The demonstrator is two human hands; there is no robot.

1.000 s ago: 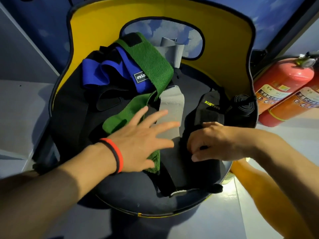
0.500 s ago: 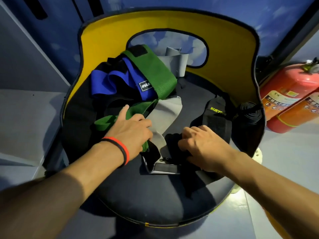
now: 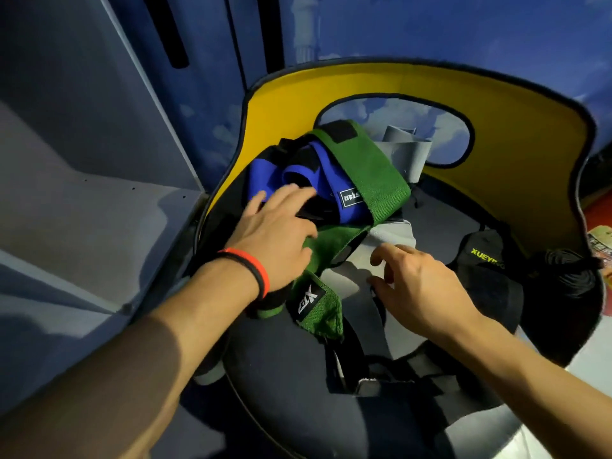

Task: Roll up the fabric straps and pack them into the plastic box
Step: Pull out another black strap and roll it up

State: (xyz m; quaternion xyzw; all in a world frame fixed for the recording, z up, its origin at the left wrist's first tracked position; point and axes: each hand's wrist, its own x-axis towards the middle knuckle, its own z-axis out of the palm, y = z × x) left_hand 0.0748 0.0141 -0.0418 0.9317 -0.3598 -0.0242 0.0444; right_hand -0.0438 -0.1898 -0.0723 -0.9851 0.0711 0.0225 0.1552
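probably a gym locker corner: grey shelves (image 3: 99, 233) left of the fingers (image 3: 291, 193), cloud-painted blue wall (image 3: 430, 31) beyond them, fabric straps (image 3: 371, 180) heaped on a yellow-backed chair (image 3: 503, 127).

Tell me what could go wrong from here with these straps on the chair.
1. The green strap lies over the blue strap where the left hand reaches; pulling either may drag the other along.
2. The rolled black strap sits by the right rim of the chair seat; a tug nearby could knock it off.
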